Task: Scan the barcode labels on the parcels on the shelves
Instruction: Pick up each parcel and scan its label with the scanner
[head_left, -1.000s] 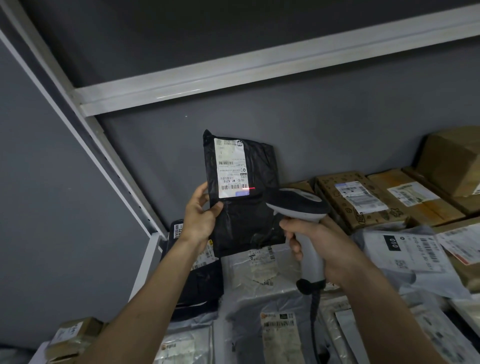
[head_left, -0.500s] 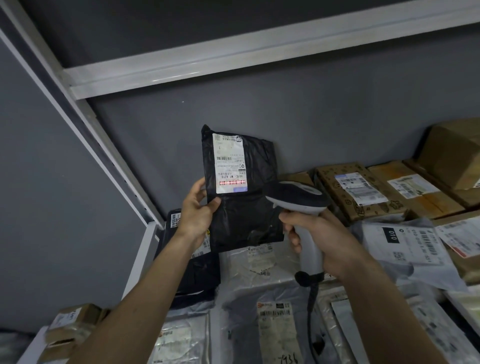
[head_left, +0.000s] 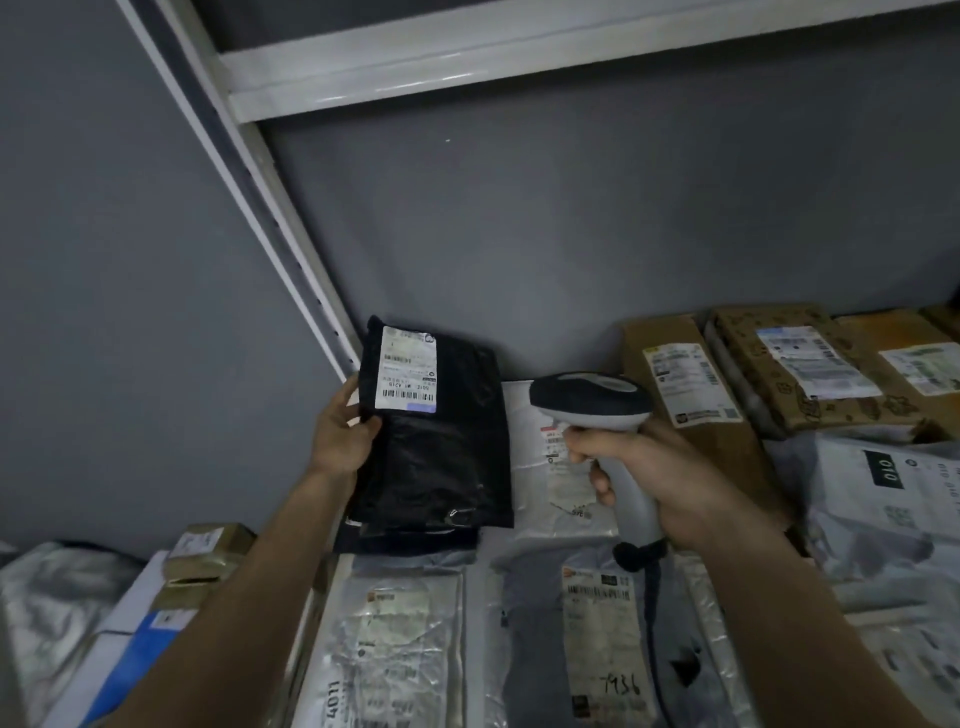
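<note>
Below, left hand (head_left: 343, 436) grips black parcel (head_left: 441, 441); right hand (head_left: 660, 478) clasps scanner (head_left: 589, 400); "7936" mailer (head_left: 602, 639).

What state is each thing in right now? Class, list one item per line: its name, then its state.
black parcel: held at its left edge, label facing the camera.
white label: stuck flat, no red scan line on it.
barcode scanner: gripped by its handle, head towards the black parcel.
left hand: closed on the parcel.
right hand: closed on the scanner.
cardboard boxes: closed, labels up.
</note>
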